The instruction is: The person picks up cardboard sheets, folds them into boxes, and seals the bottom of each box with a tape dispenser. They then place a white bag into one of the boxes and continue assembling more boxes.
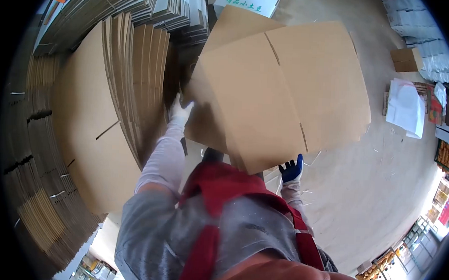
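A large flattened cardboard box (287,87) with slits along its crease lies in front of me, over another brown cardboard sheet (239,23). My left hand (180,111), in a white glove, reaches into the gap between these sheets and a leaning row of folded cardboard boxes (85,119). Its thumb stands apart from the fingers, close by the left edge of the sheets. My right hand (291,170) wears a glove with dark blue fingers and palm. Those fingers are spread, right at the near edge of the large flattened box.
Tied stacks of flat cardboard (38,157) line the left side. White folded cartons (173,5) stand at the back, beside a white box with green writing (246,2). At the right are a small brown box (407,59) and a white sheet (405,105).
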Tool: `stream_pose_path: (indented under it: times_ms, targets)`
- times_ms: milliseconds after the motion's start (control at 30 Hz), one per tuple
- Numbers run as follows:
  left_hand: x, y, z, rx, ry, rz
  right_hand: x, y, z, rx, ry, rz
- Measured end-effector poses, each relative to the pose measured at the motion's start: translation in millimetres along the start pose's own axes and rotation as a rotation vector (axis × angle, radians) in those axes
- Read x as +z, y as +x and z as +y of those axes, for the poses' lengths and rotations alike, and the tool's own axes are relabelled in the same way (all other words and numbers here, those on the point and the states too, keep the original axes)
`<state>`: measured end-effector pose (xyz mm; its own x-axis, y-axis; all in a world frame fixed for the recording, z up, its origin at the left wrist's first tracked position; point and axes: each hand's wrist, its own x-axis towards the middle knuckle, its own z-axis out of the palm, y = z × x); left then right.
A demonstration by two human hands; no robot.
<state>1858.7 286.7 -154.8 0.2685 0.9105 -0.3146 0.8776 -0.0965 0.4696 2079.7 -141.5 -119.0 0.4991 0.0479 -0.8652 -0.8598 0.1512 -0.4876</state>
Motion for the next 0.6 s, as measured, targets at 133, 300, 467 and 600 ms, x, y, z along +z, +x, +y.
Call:
stream_pose_path:
  times_ms: [133,300,467,600]
  targets:
    - [3,1,-5,-0.254,0.121,-0.255,2,31,-8,-0.219,-0.135,-0.530]
    - [-18,26,-25,-0.221,0.038,-0.431,14,59,-12,-0.170,0.278,-0.470]
    - [-103,-20,45,-0.253,-0.438,-0.645,22,18,-38,-0.279,0.182,-0.406]
    - [-145,-21,42,-0.128,-0.505,-0.498,22,13,-39,-0.274,0.292,-0.440]
